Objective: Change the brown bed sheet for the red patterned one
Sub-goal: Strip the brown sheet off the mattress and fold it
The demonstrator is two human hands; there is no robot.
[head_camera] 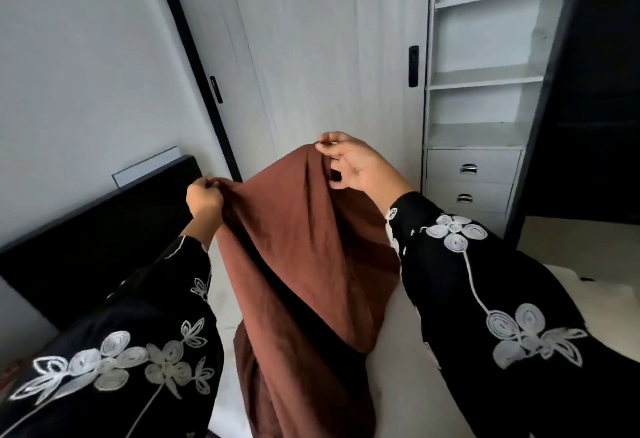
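**Half done: brown sheet is off the bed, red one not yet on**

Both hands are closed on cloth. The left hand [204,198] has its fingers curled round a bunched bit of the top edge. The right hand [353,164], held a little higher, pinches the same edge between thumb and forefinger, with its other fingers loosely bent.

Between them the brown sheet [301,264] hangs above the bed in long folds. Its lower end is heaped on the mattress [408,351] close to the person. On either side of the cloth the mattress shows pale and uncovered. The black headboard [86,230] stands at the bed's left end. Beyond the bed is a white wardrobe door [329,57], with open shelves [485,77] and drawers [471,174] to its right.

By the look of it the stripping is complete, since no brown cloth lies tucked over the bed. The hands seem to be gathering or squaring the sheet's edge, perhaps to fold it.

What remains is to put the brown sheet aside, then fetch, spread and tuck the red patterned sheet. That sheet is not plainly in view anywhere around the bed.
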